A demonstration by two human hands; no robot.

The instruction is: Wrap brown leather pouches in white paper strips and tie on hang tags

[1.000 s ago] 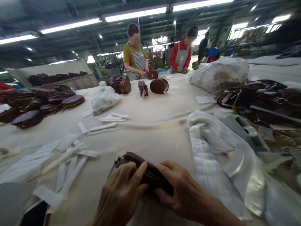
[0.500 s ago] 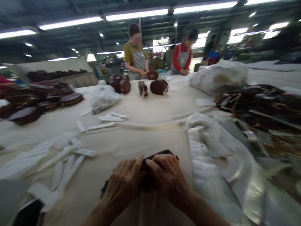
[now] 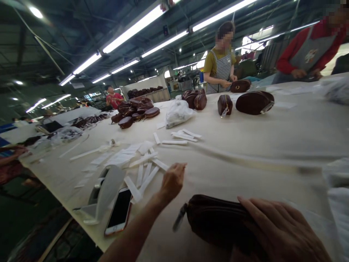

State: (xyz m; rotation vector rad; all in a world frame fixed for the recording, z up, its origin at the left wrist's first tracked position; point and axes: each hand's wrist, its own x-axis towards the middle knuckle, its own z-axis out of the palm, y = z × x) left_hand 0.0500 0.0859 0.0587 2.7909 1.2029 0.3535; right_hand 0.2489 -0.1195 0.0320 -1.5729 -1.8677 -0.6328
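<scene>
Head view: the dark brown bag is being steadied at the lower right of the frame by the right hand alone.
Right hand's grip: straight fingers are being laid over the bag's right end; the thumb is being hidden, so whether the grip is closed cannot be told.
Left hand's grip: the left hand is being held over the table near the middle of the frame, apart from the bag, its fingers curled; whether anything small is being pinched cannot be told.
Meaning for the work: handling is seemingly being divided, one hand being kept on the bag and the other being freed.
Paper strips: the white strips are being seen just beside the left hand, left of centre.
Against the earlier frame: two-handed contact is no longer being shown; the view is being turned leftward, the phone being fully revealed at lower left and the plastic wrap being cut off by the right edge.
</scene>
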